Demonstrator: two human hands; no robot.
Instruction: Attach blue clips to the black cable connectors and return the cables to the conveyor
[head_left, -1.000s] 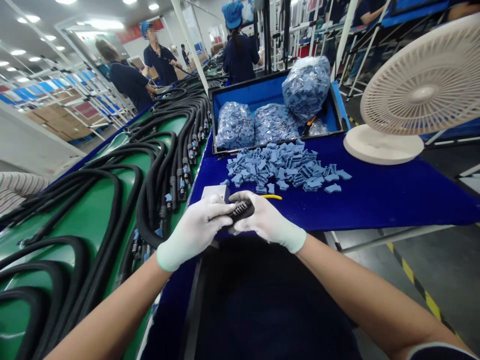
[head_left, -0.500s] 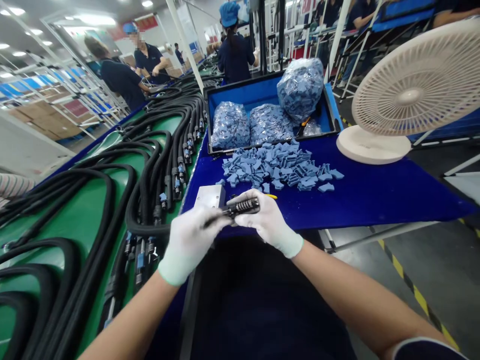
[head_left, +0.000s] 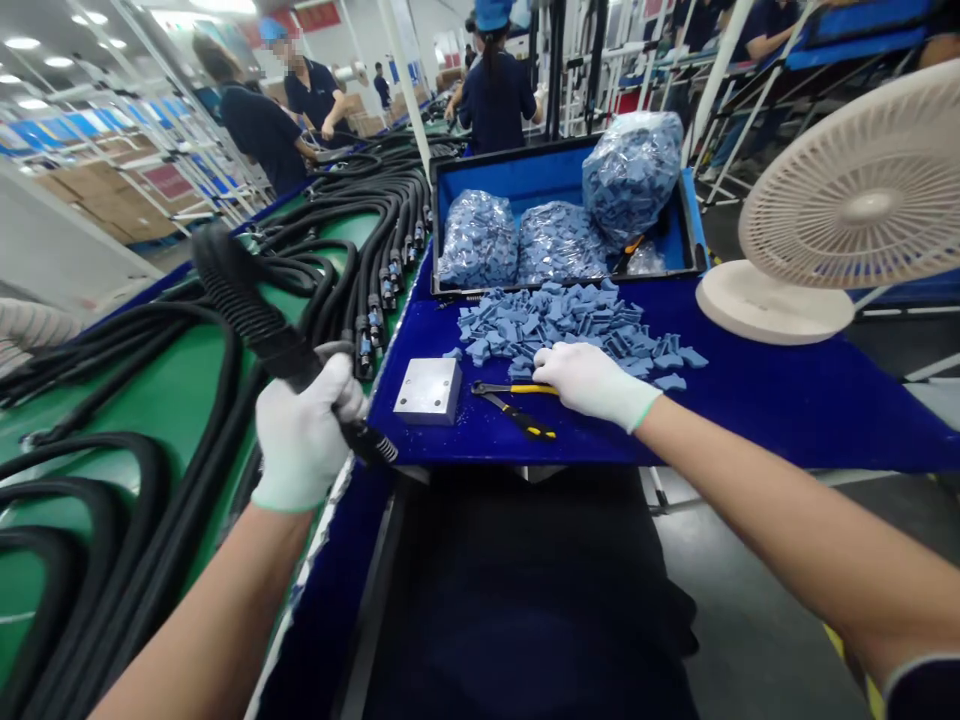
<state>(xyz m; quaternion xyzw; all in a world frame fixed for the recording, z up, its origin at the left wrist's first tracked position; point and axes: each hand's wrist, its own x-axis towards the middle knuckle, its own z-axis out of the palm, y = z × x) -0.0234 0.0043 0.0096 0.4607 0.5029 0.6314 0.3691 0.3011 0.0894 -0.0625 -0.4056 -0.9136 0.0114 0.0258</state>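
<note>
My left hand (head_left: 304,435) is closed around a black corrugated hose (head_left: 255,300), just behind its dark connector end (head_left: 371,443). The hose rises up and to the left from my fist, above the green bench (head_left: 165,390). My right hand (head_left: 592,385) lies palm down with the fingers apart, touching the near edge of a heap of blue foam pieces (head_left: 547,325). Yellow-handled pliers (head_left: 517,400) lie just left of that hand. A square aluminium block (head_left: 427,390) sits between my hands.
The blue-covered table (head_left: 750,400) carries a black case (head_left: 562,215) holding bagged blue pieces. A white fan (head_left: 862,205) stands at the right. Many black hoses lie on the green bench at the left. Several co-workers stand farther back.
My hands have parted. The left hand has carried the hose end to the left and lifted the hose, while the right hand has let go and moved onto the blue pieces. The pliers now show.
</note>
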